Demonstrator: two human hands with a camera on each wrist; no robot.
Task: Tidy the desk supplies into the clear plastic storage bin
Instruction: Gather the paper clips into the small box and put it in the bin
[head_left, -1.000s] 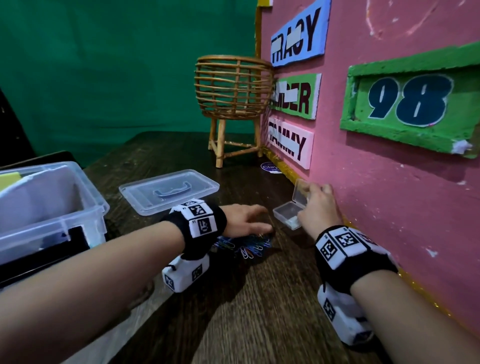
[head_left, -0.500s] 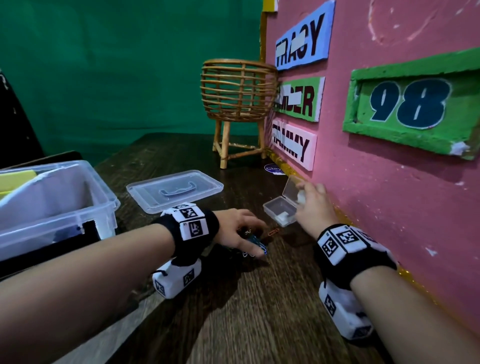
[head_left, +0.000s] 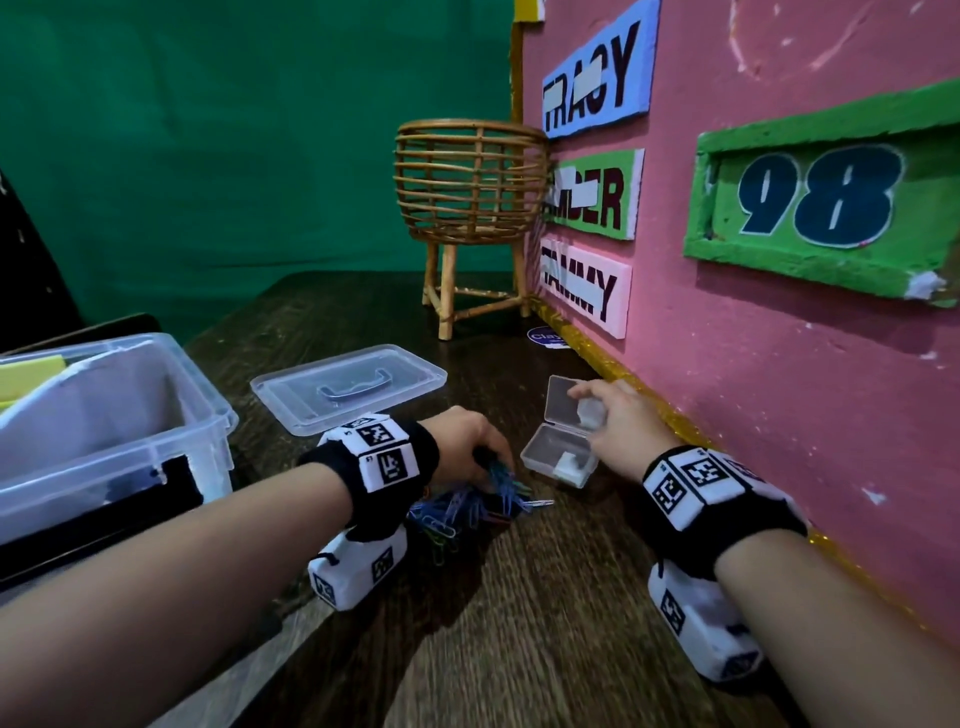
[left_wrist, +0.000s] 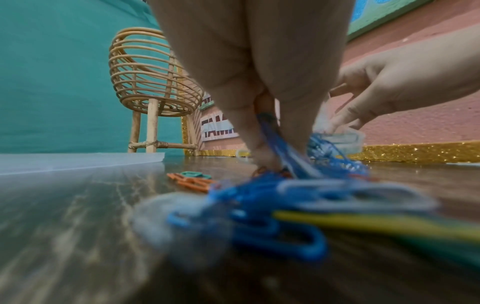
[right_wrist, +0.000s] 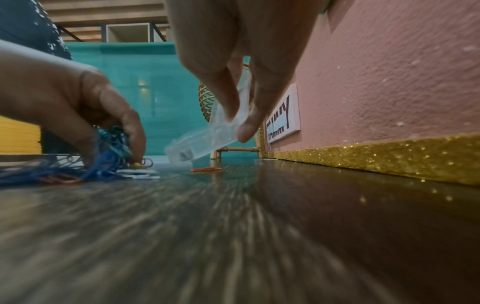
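A pile of coloured paper clips (head_left: 457, 512) lies on the dark wooden desk, mostly blue ones (left_wrist: 259, 205). My left hand (head_left: 467, 452) pinches a bunch of them (left_wrist: 275, 144) and lifts it off the pile (right_wrist: 103, 164). My right hand (head_left: 618, 426) holds a small clear hinged case (head_left: 561, 452) by its open lid, tilted just above the desk (right_wrist: 205, 139), right of the clips. The clear plastic storage bin (head_left: 156, 452) stands at the left with yellow pads and a dark item inside.
The bin's clear lid (head_left: 348, 389) lies flat behind my left hand. A rattan basket stand (head_left: 467, 208) is at the back beside the pink board (head_left: 779, 389) with gold trim (right_wrist: 389, 156). Loose orange clips (left_wrist: 189, 181) lie on the desk.
My left hand went from lying flat over the clips to pinching a bunch of them. My right hand brought the small case nearer to the clips and tilted it.
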